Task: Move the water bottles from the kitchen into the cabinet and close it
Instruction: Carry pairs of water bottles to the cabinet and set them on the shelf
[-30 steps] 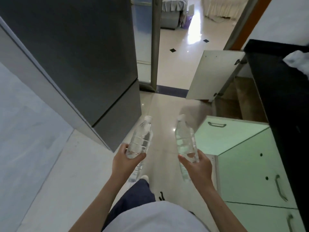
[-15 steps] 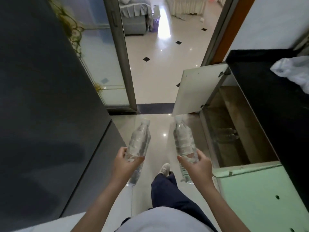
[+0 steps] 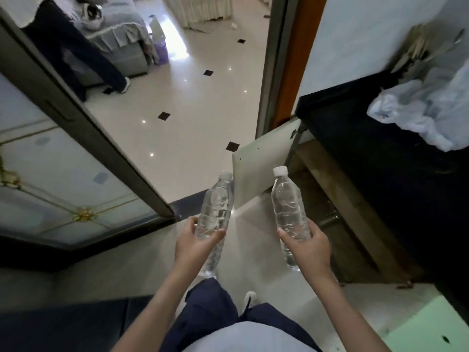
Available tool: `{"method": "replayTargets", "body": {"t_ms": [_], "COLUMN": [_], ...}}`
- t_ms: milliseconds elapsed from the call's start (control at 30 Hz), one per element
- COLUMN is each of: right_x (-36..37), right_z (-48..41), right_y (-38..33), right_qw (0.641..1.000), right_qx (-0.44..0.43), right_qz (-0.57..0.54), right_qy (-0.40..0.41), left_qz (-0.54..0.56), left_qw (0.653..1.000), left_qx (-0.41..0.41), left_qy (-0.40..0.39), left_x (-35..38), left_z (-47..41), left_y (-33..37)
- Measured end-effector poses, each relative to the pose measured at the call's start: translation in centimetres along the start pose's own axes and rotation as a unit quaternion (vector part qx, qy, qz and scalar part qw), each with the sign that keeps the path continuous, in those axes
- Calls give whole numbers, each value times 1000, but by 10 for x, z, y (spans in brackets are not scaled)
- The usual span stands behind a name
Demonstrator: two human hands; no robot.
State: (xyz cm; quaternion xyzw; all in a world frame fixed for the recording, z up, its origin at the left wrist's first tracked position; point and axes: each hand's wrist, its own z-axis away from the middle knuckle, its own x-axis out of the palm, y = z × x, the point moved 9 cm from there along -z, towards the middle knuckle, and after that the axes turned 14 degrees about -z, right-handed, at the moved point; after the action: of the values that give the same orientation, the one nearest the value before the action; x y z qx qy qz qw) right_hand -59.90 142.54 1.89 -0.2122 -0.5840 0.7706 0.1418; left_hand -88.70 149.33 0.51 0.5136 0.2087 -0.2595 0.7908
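My left hand (image 3: 194, 243) grips a clear water bottle (image 3: 217, 207) with a white cap, tilted forward over the floor. A second clear water bottle (image 3: 288, 205) stands nearly upright in my right hand (image 3: 308, 246). To the right, under the black counter (image 3: 360, 148), is the open cabinet (image 3: 337, 212) with a brownish inside. Its white door (image 3: 264, 161) swings out toward the doorway, just beyond both bottle caps. The right bottle is at the cabinet's opening edge, outside it.
A glass sliding door with a dark frame (image 3: 83, 125) runs along the left. Beyond the doorway lies a tiled floor (image 3: 187, 118) where a person's legs (image 3: 83, 59) stand by a bed. A crumpled white plastic bag (image 3: 426, 115) lies on the counter. A green cabinet front (image 3: 431, 329) is low right.
I have walked forward toward the doorway, so the open cabinet is now beside my right hand. Both bottles stay gripped; the dark fridge has passed out of view.
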Motion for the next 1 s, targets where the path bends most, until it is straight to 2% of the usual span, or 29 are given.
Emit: {"method": "replayTargets", "body": {"t_ms": [133,267,433,533,733,1000], "right_x": [-2,1,4,-6,-35,-55], "right_z": [-17,-11,4,15,20,-18], "right_y": [14,24,19,25,53,176], "right_qw": [993,970,925,892,857,837], "right_qx": [38,76,113,131,154,225], "right_qz": [10,-11,-64,-83,-88,-85], "right_qy": [115,229,356,424,484,491], "left_qz": [-37,-81,-152,-187,-222,-243], "left_qw": [994,974,924,896,867,869], "left_qx": [39,110,200,236,240,171], "left_qy": [-93,-180,-289,-327,-375,-395], "left_x": [24,44,77,103,167,275], "left_z": [-70,-115,-154,-160,-150,-172], "left_y": [23,60,120,149,163,96]}}
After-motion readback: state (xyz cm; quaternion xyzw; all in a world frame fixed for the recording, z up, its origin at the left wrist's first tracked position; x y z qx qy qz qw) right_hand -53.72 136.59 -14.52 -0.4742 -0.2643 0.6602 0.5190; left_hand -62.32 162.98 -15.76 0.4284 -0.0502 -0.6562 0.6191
